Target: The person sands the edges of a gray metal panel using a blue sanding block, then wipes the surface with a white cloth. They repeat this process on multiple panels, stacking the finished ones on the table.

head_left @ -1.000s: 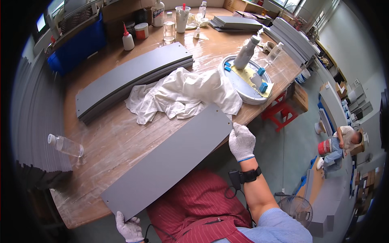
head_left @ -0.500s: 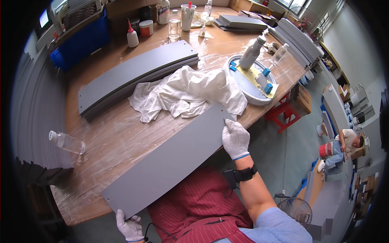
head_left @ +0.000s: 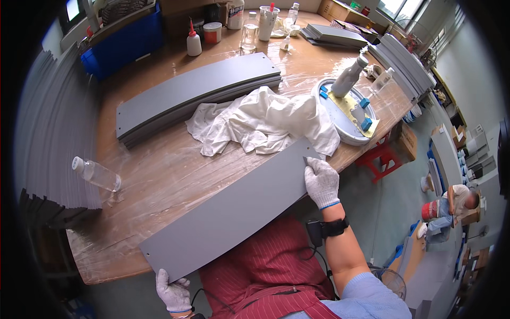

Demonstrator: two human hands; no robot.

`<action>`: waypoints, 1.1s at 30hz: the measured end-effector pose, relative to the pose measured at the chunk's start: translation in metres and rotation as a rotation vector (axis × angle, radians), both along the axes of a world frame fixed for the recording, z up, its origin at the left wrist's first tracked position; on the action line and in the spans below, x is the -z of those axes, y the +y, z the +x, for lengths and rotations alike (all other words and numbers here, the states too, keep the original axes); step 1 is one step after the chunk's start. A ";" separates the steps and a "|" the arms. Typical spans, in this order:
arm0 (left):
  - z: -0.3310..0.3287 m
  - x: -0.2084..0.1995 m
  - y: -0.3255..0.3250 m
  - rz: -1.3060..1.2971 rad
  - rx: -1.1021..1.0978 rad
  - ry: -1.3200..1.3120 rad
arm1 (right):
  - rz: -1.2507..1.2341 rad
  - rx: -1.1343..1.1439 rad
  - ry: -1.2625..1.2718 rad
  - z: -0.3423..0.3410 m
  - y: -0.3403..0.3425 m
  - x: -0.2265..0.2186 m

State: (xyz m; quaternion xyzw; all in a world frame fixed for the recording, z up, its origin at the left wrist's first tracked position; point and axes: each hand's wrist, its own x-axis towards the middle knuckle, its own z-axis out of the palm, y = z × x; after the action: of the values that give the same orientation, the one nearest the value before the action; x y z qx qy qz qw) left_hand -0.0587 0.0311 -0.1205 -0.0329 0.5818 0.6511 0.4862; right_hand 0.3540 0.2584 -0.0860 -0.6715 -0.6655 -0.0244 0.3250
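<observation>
A long grey panel [head_left: 228,212] with small holes near its ends lies slanted across the table's front edge. My left hand [head_left: 173,290], in a white knit glove, grips its near left corner. At the far right end my gloved right hand [head_left: 322,182] is closed on the panel's edge, thumb on top. Just beyond the panel a crumpled white cloth [head_left: 260,122] touches or nearly touches its far end. Behind the cloth lies a stack of similar grey panels [head_left: 196,87]. The fingers beneath the panel are hidden.
A round tray [head_left: 355,139] at right carries a grey bottle [head_left: 349,77] and blue blocks [head_left: 366,124]. A clear bottle [head_left: 98,174] lies at left beside tall stacked panels [head_left: 58,133]. A red stool [head_left: 380,162] stands right of the table. Someone sits farther right [head_left: 451,210].
The view has shifted slightly, so the table's things appear farther right. Both hands keep their hold on the panel, which lies nearly the same way.
</observation>
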 end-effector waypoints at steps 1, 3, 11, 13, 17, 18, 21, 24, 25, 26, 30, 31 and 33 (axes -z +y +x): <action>0.000 0.002 0.000 0.013 0.005 0.003 | -0.021 -0.055 0.000 -0.005 -0.004 -0.005; -0.001 0.004 -0.001 0.000 -0.009 -0.023 | -0.148 -0.157 0.015 -0.022 -0.016 -0.011; -0.003 0.005 -0.004 0.007 -0.010 -0.038 | -0.108 -0.203 -0.005 -0.027 -0.019 -0.011; -0.002 0.005 -0.004 0.001 -0.020 -0.022 | 0.003 -0.047 -0.009 -0.014 -0.006 0.000; 0.003 -0.008 0.003 0.036 -0.006 -0.031 | 0.067 -0.091 -0.091 -0.057 -0.004 0.003; 0.002 -0.008 0.003 0.043 -0.009 -0.033 | 0.045 -0.229 -0.071 -0.093 -0.015 -0.004; 0.001 -0.005 0.002 0.072 0.006 -0.097 | -0.215 -0.689 -0.169 -0.196 -0.069 -0.022; 0.009 -0.024 0.015 0.049 -0.101 -0.279 | -0.471 -1.261 -0.198 -0.246 -0.122 -0.021; 0.002 -0.023 0.008 0.105 -0.024 -0.295 | -0.435 -1.328 -0.059 -0.243 -0.124 -0.027; -0.006 -0.017 -0.004 0.159 0.046 -0.312 | -0.343 -1.215 0.083 -0.231 -0.117 -0.030; -0.016 -0.014 -0.029 0.221 0.023 -0.318 | -0.044 -0.399 0.169 -0.139 -0.039 -0.019; -0.014 -0.021 -0.028 0.203 0.001 -0.301 | 0.058 -0.298 0.138 -0.114 -0.024 -0.006; -0.012 -0.027 -0.025 0.226 0.010 -0.332 | 0.044 -0.339 -0.018 -0.111 -0.023 -0.005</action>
State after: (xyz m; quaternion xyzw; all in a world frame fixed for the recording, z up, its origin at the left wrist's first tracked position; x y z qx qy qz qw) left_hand -0.0707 0.0057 -0.0935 -0.0821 0.4172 0.6953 0.5794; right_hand 0.2432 0.2358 -0.0809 -0.5420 -0.7715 0.0101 0.3330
